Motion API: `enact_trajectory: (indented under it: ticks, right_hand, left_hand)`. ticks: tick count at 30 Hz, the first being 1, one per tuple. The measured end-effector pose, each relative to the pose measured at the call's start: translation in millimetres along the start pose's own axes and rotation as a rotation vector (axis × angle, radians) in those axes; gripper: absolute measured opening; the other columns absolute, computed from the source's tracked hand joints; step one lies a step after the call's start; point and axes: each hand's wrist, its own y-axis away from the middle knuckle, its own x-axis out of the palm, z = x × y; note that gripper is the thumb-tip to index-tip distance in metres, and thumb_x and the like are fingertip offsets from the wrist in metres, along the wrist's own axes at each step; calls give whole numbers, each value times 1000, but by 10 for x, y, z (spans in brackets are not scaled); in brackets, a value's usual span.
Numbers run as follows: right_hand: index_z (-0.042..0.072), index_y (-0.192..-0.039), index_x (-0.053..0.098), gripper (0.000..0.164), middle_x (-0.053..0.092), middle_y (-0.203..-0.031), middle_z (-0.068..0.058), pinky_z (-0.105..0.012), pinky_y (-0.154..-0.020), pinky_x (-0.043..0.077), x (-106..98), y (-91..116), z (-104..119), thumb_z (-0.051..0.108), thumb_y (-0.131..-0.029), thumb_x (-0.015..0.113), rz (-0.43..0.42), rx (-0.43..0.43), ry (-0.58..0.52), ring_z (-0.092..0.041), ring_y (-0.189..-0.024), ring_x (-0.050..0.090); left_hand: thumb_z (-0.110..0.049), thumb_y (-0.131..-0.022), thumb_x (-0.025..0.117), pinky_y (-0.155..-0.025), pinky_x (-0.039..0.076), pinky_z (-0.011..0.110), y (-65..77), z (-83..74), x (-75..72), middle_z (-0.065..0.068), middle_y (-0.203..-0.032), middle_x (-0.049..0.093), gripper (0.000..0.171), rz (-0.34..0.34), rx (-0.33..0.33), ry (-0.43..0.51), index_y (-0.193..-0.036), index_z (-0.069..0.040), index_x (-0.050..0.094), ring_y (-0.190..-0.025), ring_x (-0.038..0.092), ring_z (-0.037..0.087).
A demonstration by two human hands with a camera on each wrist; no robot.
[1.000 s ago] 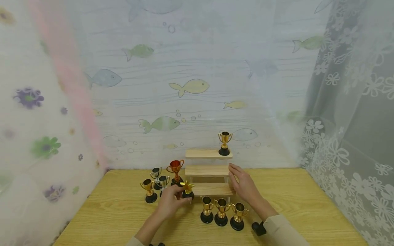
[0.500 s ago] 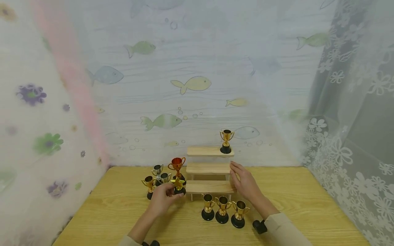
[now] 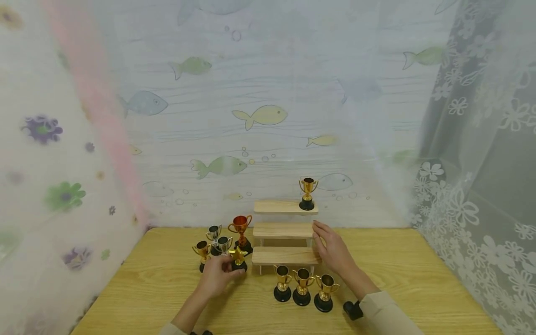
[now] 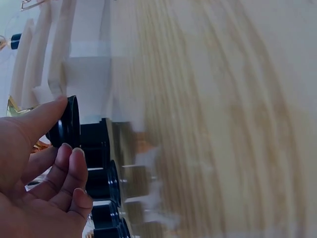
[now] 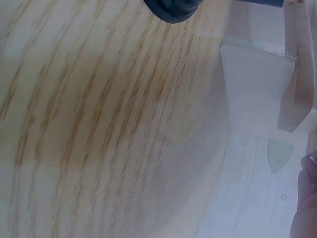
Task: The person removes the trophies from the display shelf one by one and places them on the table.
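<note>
My left hand (image 3: 217, 275) pinches a small gold star trophy (image 3: 238, 257) by its black base, left of the wooden three-step display stand (image 3: 284, 253). In the left wrist view, thumb and fingers lie on the round black base (image 4: 72, 119), which looks slightly tilted. My right hand (image 3: 335, 249) holds the right end of the middle step with its fingertips; only a bit of its fingers (image 5: 304, 193) enters the right wrist view. A gold cup (image 3: 307, 191) stands on the top step, at its right end. Just behind the star trophy is a bronze-red cup (image 3: 240, 228).
Two silver cups (image 3: 214, 234) and a gold cup (image 3: 203, 249) stand left of the stand, partly behind the left hand. Three gold cups (image 3: 302, 284) form a row in front of the stand on the wooden table (image 3: 393, 279). A fish-patterned curtain (image 3: 268, 139) hangs behind.
My left hand has carried the star trophy leftward, from the front left of the bottom step to beside the bronze-red cup. The right hand stays at the stand.
</note>
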Motion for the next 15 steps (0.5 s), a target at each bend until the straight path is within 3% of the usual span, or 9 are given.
enact_trajectory:
  ticks: [7, 13, 15]
  right_hand:
    - [-10, -138, 57, 39, 52, -147, -25, -57, -107, 43, -4, -2, 5, 14, -108, 52, -9, -5, 2, -43, -136, 50]
    - [-10, -138, 58, 38, 52, -148, -23, -57, -107, 43, 3, -6, -6, 13, -108, 53, -6, 0, 1, -43, -136, 50]
    - [-10, -138, 58, 38, 52, -148, -23, -56, -108, 43, 5, -7, -8, 14, -108, 53, -4, 1, 2, -43, -136, 50]
  left_hand:
    - [-16, -82, 87, -57, 38, 26, -2, 60, 0, -3, -66, 54, 18, 29, -17, -1, -80, -6, 72, -60, 47, 12]
    - [-16, -80, 88, -58, 39, 25, -7, 91, 25, -2, -66, 55, 25, 46, -43, -21, -93, 2, 76, -61, 47, 13]
    - [-15, -79, 89, -57, 38, 26, 0, 102, 31, -2, -66, 54, 24, 50, -47, -28, -91, 1, 75, -61, 47, 14]
